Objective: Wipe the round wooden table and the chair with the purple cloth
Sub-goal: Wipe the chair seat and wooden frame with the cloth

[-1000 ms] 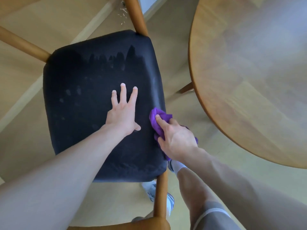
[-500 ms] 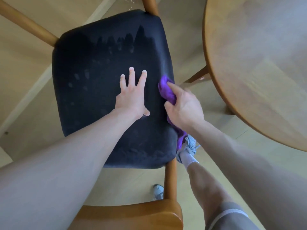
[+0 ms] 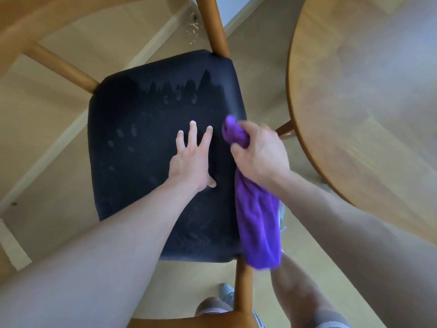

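1. Over the dark seat (image 3: 151, 162) of the chair (image 3: 212, 24), the left hand (image 3: 189, 162) lies flat with fingers spread and straight, holding nothing; it looks placed there to steady the chair or prop the person's weight while the other hand works.
2. At the seat's right edge, the right hand (image 3: 260, 155) grips the cloth (image 3: 257, 221) in a closed fist. A small bunch pokes out on the far side of the fist, and a long tail hangs down the near side, past the seat's near right corner.
3. The bunched hold suggests the cloth is being gathered or regripped, since only a wad, not a flat face, is offered to the seat. Whether the wad touches the seat cannot be told; the hand is blurred.
4. Smudges and finger marks show across the seat, so the chair seems only partly wiped.
5. The round tabletop (image 3: 354, 91) stands to the right, apart from both hands.
6. Both forearms reach in from the near edge, the left straight, the right angled in from the right, wrist bent towards the seat.
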The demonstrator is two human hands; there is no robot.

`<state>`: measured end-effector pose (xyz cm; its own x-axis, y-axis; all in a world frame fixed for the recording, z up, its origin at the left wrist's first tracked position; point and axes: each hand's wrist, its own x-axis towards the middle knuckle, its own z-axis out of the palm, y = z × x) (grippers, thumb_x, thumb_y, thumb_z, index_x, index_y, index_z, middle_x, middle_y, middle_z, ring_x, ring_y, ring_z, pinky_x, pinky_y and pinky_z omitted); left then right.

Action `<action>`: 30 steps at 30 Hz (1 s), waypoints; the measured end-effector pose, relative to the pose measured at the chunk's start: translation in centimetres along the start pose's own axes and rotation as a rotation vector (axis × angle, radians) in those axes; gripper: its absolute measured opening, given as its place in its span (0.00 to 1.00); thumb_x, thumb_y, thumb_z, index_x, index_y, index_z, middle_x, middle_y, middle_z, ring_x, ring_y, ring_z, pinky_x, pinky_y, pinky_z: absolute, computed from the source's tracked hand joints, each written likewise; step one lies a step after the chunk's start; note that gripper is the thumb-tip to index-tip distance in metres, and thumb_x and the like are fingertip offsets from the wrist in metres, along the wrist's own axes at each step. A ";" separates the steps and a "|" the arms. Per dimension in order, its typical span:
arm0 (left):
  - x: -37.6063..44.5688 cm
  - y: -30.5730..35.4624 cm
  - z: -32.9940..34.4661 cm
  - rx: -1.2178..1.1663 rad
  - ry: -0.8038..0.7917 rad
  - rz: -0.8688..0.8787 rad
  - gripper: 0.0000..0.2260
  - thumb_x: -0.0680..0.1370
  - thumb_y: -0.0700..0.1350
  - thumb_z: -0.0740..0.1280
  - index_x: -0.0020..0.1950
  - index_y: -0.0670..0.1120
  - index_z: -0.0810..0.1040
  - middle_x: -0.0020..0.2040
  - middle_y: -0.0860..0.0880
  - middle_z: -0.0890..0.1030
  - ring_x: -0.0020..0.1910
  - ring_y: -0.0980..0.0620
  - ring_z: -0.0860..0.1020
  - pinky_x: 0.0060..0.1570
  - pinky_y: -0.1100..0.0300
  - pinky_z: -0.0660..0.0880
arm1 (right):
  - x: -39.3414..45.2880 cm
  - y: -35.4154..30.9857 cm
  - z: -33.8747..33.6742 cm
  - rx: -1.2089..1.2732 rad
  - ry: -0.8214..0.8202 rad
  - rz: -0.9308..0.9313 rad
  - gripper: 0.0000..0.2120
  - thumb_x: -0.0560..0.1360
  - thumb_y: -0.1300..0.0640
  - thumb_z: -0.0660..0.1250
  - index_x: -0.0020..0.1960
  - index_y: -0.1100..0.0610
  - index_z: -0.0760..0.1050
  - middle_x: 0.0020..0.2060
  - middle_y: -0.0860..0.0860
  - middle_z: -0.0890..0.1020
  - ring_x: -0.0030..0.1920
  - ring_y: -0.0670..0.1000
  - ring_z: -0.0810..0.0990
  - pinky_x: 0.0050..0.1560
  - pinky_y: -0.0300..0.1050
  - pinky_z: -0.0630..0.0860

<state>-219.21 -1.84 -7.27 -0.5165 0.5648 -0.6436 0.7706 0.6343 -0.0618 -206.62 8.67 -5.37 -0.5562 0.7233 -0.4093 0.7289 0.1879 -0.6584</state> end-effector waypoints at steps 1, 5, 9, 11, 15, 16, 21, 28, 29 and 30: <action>0.0 0.0 0.1 -0.008 -0.001 0.000 0.65 0.62 0.51 0.86 0.82 0.59 0.40 0.82 0.52 0.33 0.82 0.39 0.42 0.43 0.53 0.70 | 1.8 -0.8 -0.1 0.045 0.062 -0.004 0.19 0.74 0.52 0.64 0.64 0.47 0.75 0.51 0.52 0.76 0.46 0.55 0.76 0.45 0.47 0.71; 0.2 0.0 0.6 0.002 0.012 -0.001 0.65 0.62 0.51 0.86 0.81 0.60 0.39 0.81 0.54 0.32 0.82 0.40 0.42 0.42 0.54 0.70 | 6.0 -1.8 0.7 -0.077 -0.059 0.028 0.27 0.79 0.55 0.62 0.77 0.46 0.63 0.69 0.57 0.68 0.52 0.59 0.77 0.49 0.47 0.73; 0.6 0.0 0.6 0.042 0.009 -0.017 0.65 0.63 0.53 0.85 0.80 0.61 0.36 0.80 0.54 0.31 0.82 0.40 0.42 0.41 0.55 0.70 | 3.6 -0.8 2.2 -0.291 -0.178 0.035 0.31 0.80 0.54 0.61 0.81 0.46 0.55 0.70 0.57 0.63 0.42 0.60 0.75 0.42 0.49 0.76; 0.5 0.1 0.4 0.057 -0.004 -0.018 0.65 0.63 0.54 0.85 0.80 0.61 0.36 0.79 0.53 0.30 0.82 0.40 0.42 0.40 0.56 0.70 | 2.4 -0.9 1.9 -0.339 -0.252 0.035 0.29 0.79 0.54 0.62 0.79 0.48 0.59 0.65 0.56 0.68 0.43 0.60 0.75 0.40 0.48 0.70; 0.5 0.1 0.3 0.060 -0.009 -0.015 0.65 0.64 0.53 0.85 0.80 0.60 0.35 0.79 0.52 0.29 0.82 0.40 0.42 0.45 0.54 0.77 | 2.1 -1.8 0.3 -0.202 -0.337 0.079 0.10 0.76 0.55 0.63 0.57 0.50 0.76 0.51 0.51 0.74 0.44 0.57 0.75 0.42 0.45 0.69; 0.5 0.2 0.3 0.056 -0.018 -0.019 0.65 0.64 0.52 0.85 0.80 0.60 0.35 0.79 0.51 0.28 0.82 0.40 0.41 0.49 0.52 0.79 | 2.5 -2.1 0.0 -0.129 -0.292 0.092 0.10 0.75 0.55 0.63 0.55 0.50 0.76 0.49 0.50 0.74 0.44 0.56 0.75 0.43 0.45 0.69; 0.7 0.7 0.1 0.050 -0.024 -0.010 0.64 0.64 0.52 0.85 0.80 0.58 0.36 0.78 0.50 0.28 0.81 0.38 0.41 0.52 0.47 0.82 | 7.5 -2.4 -0.7 0.052 -0.007 0.114 0.20 0.76 0.59 0.62 0.66 0.47 0.72 0.54 0.52 0.70 0.45 0.57 0.75 0.46 0.46 0.70; 0.5 0.4 0.0 0.061 -0.034 0.014 0.65 0.64 0.54 0.85 0.79 0.58 0.34 0.79 0.49 0.30 0.81 0.37 0.43 0.48 0.51 0.81 | 2.3 1.1 1.7 -0.393 -0.244 0.021 0.30 0.77 0.55 0.60 0.77 0.48 0.56 0.66 0.55 0.70 0.51 0.58 0.75 0.34 0.45 0.70; 0.5 0.5 -0.1 0.051 -0.043 0.016 0.64 0.64 0.54 0.85 0.80 0.57 0.35 0.79 0.49 0.30 0.81 0.37 0.43 0.50 0.49 0.81 | 1.2 1.6 1.5 -0.369 -0.262 0.039 0.28 0.77 0.55 0.61 0.75 0.47 0.59 0.63 0.54 0.71 0.46 0.57 0.73 0.32 0.43 0.66; 0.4 0.6 -0.3 0.037 -0.052 0.016 0.64 0.64 0.53 0.85 0.80 0.57 0.36 0.79 0.49 0.30 0.81 0.37 0.42 0.52 0.48 0.81 | 0.4 1.9 1.0 -0.319 -0.280 0.066 0.25 0.76 0.55 0.62 0.73 0.47 0.65 0.58 0.53 0.73 0.43 0.56 0.72 0.33 0.43 0.66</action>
<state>-219.06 -1.10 -7.37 -0.4849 0.5456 -0.6835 0.7922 0.6052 -0.0789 -205.90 8.66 -7.45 -0.5589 0.5407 -0.6287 0.8292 0.3748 -0.4147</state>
